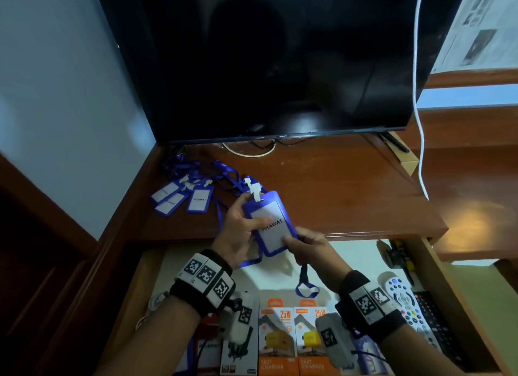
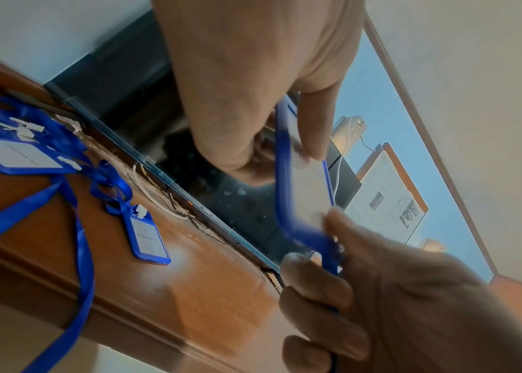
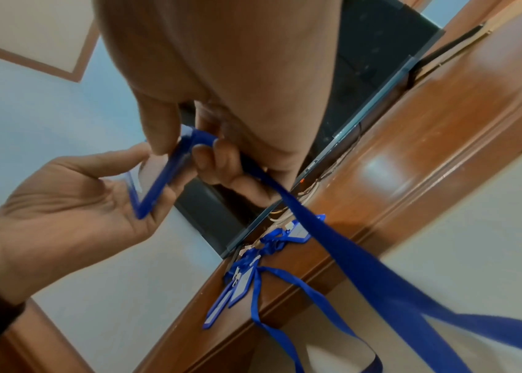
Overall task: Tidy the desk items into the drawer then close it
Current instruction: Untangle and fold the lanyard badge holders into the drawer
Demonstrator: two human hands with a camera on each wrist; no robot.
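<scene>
I hold a blue badge holder with a white card reading PELAWAT in both hands, above the front edge of the desk. My left hand grips its upper left side, thumb on the card. My right hand pinches its lower corner. In the right wrist view the badge holder sits between both hands, and its blue lanyard runs through my right fingers and hangs down. The lanyard loop dangles over the open drawer. Several more badge holders lie with tangled lanyards at the desk's back left.
A dark monitor stands at the back of the desk, with cables under it. The drawer holds orange charger boxes, remote controls on the right and other small items. A white cord hangs at the right.
</scene>
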